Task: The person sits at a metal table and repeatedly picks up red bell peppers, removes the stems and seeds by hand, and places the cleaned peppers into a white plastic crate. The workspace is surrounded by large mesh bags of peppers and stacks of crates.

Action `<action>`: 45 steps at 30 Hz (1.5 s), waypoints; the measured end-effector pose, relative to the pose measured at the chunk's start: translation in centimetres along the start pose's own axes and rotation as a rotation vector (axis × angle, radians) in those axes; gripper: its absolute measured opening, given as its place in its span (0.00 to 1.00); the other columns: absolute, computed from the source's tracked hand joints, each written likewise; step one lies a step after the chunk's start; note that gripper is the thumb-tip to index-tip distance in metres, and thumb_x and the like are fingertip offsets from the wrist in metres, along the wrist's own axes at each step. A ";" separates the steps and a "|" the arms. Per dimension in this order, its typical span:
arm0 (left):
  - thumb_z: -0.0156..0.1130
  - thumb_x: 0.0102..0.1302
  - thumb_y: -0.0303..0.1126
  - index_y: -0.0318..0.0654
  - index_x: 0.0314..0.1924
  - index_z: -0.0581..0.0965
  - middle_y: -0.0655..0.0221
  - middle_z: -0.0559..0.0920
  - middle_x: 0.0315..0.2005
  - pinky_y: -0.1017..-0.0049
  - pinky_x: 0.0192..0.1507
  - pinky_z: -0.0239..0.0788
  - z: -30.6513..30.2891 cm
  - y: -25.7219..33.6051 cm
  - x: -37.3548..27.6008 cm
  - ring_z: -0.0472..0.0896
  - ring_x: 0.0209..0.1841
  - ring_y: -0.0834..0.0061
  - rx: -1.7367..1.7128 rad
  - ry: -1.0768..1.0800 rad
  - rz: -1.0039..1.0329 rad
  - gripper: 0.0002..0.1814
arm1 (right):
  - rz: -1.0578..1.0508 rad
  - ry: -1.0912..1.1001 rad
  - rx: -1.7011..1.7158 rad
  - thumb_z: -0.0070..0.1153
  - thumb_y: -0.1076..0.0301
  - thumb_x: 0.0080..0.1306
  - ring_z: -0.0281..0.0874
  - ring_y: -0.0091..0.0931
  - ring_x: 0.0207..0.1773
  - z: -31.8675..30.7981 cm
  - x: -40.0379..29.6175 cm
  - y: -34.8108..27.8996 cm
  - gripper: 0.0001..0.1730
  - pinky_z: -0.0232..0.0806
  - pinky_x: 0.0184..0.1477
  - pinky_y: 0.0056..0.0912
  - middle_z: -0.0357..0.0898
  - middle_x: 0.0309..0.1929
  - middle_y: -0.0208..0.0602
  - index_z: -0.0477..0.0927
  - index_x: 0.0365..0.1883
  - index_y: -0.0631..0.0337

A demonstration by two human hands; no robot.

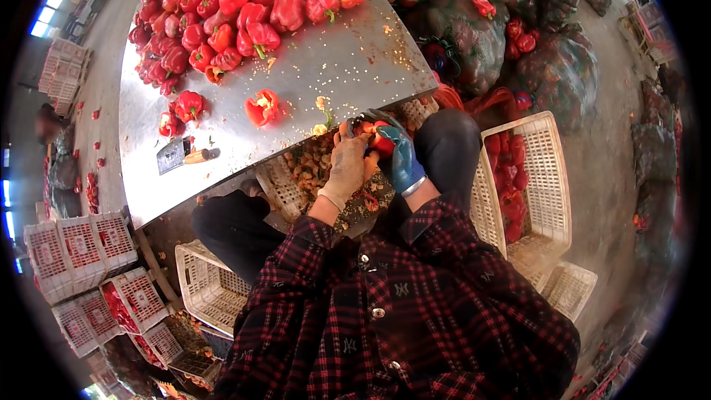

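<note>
Between my two gloved hands, just past the near edge of the metal table (344, 61), is a red bell pepper (382, 145). My left hand (347, 164), in a pale stained glove, grips its left side. On the right side, my right hand (401, 150) holds it in a blue-green coated glove. The fingers hide part of the pepper. Below them a crate (282, 186) holds pepper cores and scraps (311, 164). A cut-out core with a green stem (320, 128) lies at the table edge. Farther in sits an opened pepper (261, 108).
Many red peppers (222, 5) are heaped at the table's far left. A wide-bladed knife (180, 156) with a wooden handle lies near the left edge. To my right stands a crate (547, 178) of red peppers; filled mesh sacks (472, 39) lie beyond. Another crate (214, 283) is at my left.
</note>
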State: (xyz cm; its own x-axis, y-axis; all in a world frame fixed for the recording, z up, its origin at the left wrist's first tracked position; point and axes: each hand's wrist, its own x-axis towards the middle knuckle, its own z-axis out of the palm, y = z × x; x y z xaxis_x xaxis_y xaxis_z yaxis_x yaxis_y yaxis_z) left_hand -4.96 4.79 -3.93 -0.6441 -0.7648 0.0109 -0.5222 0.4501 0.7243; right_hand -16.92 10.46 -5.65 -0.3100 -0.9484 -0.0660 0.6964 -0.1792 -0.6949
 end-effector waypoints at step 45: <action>0.63 0.54 0.36 0.40 0.40 0.75 0.60 0.75 0.48 0.63 0.52 0.68 -0.4 -1.4 1.0 0.74 0.50 0.61 -0.031 0.104 0.017 0.14 | 0.405 0.106 0.264 0.47 0.60 0.69 0.74 0.27 0.52 -2.5 0.0 2.5 0.21 0.70 0.54 0.32 0.75 0.49 0.36 0.70 0.56 0.61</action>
State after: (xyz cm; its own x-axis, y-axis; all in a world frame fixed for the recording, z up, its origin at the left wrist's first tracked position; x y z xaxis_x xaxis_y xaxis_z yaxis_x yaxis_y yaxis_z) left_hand -4.59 3.21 -4.66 -0.5903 -0.8017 0.0937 -0.4931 0.4501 0.7445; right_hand -16.77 10.61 -9.20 -0.0356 -0.9262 -0.3753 0.9103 0.1249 -0.3946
